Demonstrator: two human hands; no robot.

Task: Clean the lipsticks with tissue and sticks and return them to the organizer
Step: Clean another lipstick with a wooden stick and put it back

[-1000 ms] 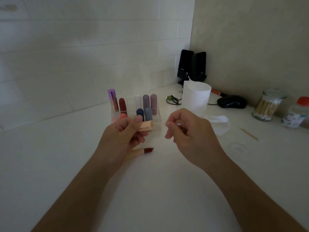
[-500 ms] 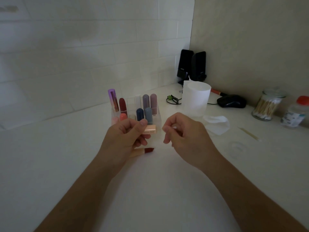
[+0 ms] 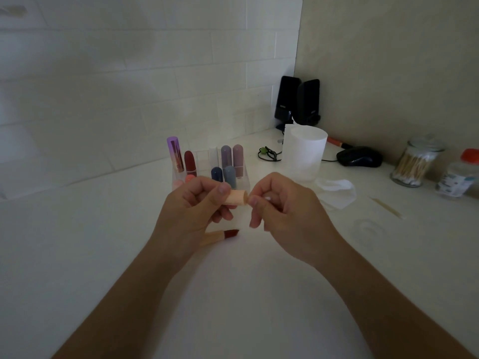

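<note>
Lipstick cap (image 3: 235, 197) in L hand (image 3: 191, 206), swab (image 3: 267, 199) in R hand (image 3: 285, 213)

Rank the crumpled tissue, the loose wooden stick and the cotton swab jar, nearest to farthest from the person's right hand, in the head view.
1. Crumpled tissue, just right of the right hand.
2. Wooden stick, farther right on the counter.
3. Cotton swab jar, far right by the wall.

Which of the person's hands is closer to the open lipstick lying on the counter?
Left. The left hand, gripping a peach cap, hangs right over the open lipstick, hiding its base; the right hand, pinching a white-tipped stick, is off to its right.
</note>
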